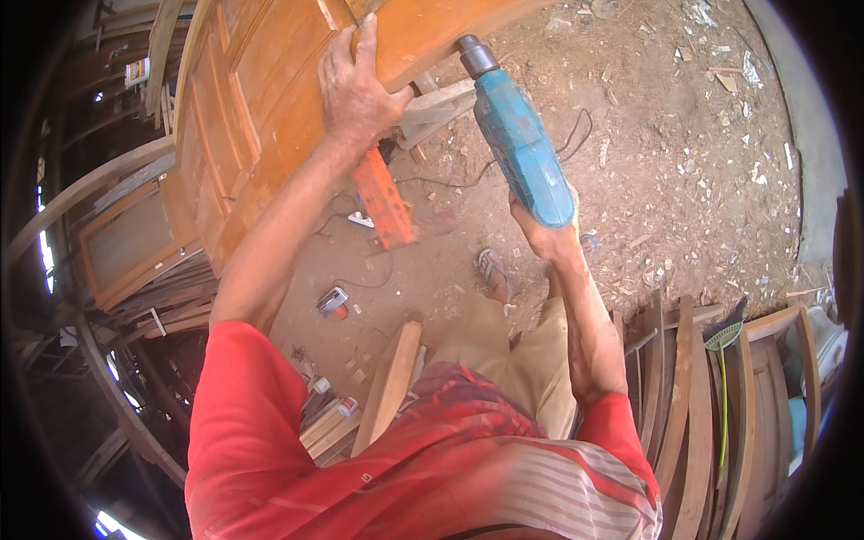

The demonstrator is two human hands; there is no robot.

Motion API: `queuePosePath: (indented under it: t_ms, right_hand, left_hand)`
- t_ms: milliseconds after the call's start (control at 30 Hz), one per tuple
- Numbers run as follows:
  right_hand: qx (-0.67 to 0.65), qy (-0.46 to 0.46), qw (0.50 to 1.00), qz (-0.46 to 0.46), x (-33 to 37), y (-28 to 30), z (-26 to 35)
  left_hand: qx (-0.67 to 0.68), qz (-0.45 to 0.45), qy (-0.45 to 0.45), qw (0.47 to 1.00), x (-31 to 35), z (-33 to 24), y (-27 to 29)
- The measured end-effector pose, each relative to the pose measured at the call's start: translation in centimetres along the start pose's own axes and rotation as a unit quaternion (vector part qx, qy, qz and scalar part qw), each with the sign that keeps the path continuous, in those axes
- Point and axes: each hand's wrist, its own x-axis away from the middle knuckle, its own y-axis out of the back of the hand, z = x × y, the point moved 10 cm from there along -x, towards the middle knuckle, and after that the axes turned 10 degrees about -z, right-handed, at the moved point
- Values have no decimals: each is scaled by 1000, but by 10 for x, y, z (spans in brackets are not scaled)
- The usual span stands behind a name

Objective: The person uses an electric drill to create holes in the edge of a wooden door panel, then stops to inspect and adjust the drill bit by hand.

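My left hand (354, 94) lies with its fingers stretched out on the orange-brown wooden door panel (297, 67), near its edge. In my right hand (543, 238) is a blue power drill (522, 135), its body pointing away from me and slightly left. The grip is hidden under the drill's body. Its dark metal chuck (476, 56) is close to the door's long edge; whether a bit touches the wood I cannot tell. Below the door, an orange support leg (385, 198) and pale wooden pieces (436, 108) show.
Wood chips lie across the dirt floor (666, 153). A dark cord (450, 184) runs beneath the drill. A small power tool (333, 303) sits on the ground to the left. Several planks (688, 396) stand at the right; a framed panel (135, 238) leans at the left.
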Motion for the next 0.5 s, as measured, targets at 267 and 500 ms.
queuePosePath:
  t_ms: [267,500]
  right_hand:
    - [-12,-54,998,43,8,-12,-15]
    - [-20,-24,999,18,5,-10,-7]
  left_hand:
    - [14,0,-15,1000,0,0,-2]
    - [-10,6,-4,1000,1,2,-2]
